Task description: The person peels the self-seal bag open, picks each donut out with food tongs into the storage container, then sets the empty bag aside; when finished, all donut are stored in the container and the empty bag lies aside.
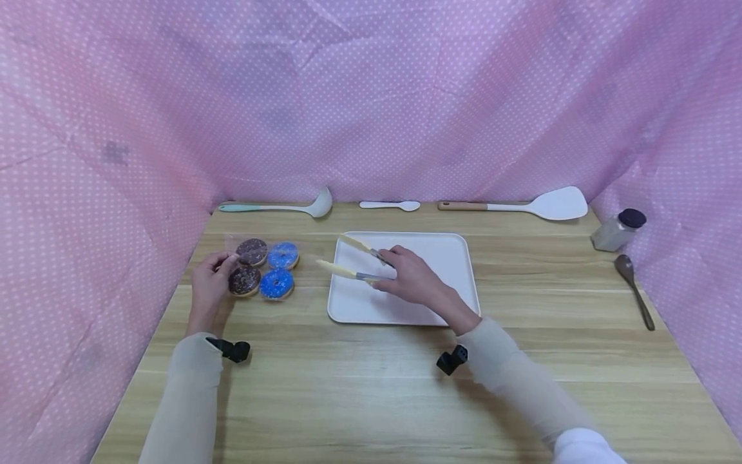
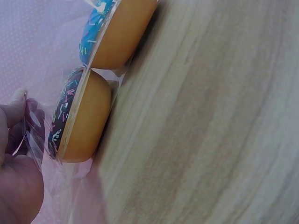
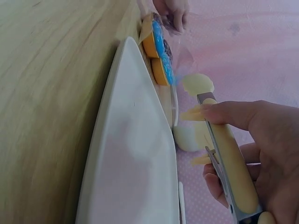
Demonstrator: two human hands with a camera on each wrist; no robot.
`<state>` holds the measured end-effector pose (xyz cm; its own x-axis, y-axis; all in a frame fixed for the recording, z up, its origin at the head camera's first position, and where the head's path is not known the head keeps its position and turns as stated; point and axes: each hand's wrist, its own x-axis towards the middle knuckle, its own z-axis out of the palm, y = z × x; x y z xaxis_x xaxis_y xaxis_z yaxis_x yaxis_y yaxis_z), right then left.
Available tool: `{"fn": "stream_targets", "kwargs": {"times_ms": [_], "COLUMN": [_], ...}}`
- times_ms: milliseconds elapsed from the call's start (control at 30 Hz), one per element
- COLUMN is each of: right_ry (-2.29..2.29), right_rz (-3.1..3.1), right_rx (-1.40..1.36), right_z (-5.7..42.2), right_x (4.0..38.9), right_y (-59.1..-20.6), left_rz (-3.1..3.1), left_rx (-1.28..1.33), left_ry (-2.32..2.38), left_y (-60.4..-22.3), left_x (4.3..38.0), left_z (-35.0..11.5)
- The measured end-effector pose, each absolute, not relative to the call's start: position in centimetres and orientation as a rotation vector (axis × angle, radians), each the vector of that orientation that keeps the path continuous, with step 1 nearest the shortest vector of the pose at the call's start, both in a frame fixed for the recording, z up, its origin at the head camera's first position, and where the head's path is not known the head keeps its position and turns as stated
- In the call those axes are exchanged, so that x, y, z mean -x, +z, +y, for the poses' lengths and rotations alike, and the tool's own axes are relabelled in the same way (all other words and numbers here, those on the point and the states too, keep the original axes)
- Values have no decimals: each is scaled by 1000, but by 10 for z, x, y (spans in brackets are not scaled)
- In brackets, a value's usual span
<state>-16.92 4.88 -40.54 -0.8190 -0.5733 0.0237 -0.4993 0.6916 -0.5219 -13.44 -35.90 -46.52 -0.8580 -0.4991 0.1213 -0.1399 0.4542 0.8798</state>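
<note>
At the left of the table, my left hand (image 1: pixel 207 290) pinches the edge of a clear plastic bag (image 2: pixel 35 140) between thumb and fingers. Inside lie two chocolate doughnuts (image 1: pixel 244 281) and two blue doughnuts (image 1: pixel 276 283), all with sprinkles; the chocolate pair is nearer this hand. Over the white tray (image 1: pixel 400 310), my right hand (image 1: pixel 413 276) grips a pair of tongs (image 3: pixel 233 172) with cream tips and metal arms. The tongs stand spread, with nothing between their tips, which point left toward the doughnuts. One tip reaches past the tray's left edge.
Along the back lie a pale green ladle (image 1: pixel 272 207), a small white spoon (image 1: pixel 394 205) and a white spatula (image 1: pixel 556 205) with a wooden handle. At the right are a black-lidded jar (image 1: pixel 616 232) and a dark spoon (image 1: pixel 634 290). Pink dotted cloth (image 1: pixel 382 96) hangs around the table.
</note>
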Motion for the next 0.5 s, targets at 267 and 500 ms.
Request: {"fn": "stream_targets", "kwargs": {"times_ms": [267, 500], "right_ry": [-705, -656], "right_rz": [2716, 2666], "right_rx": [984, 1001], "right_z": [26, 8], "right_x": [170, 171], "right_y": [-406, -405], "left_rz": [-2348, -2345], "left_rx": [-553, -568], "left_ry": [-1391, -1393], "left_y": [-464, -464], "left_x": [135, 135], "left_z": [-359, -358]}}
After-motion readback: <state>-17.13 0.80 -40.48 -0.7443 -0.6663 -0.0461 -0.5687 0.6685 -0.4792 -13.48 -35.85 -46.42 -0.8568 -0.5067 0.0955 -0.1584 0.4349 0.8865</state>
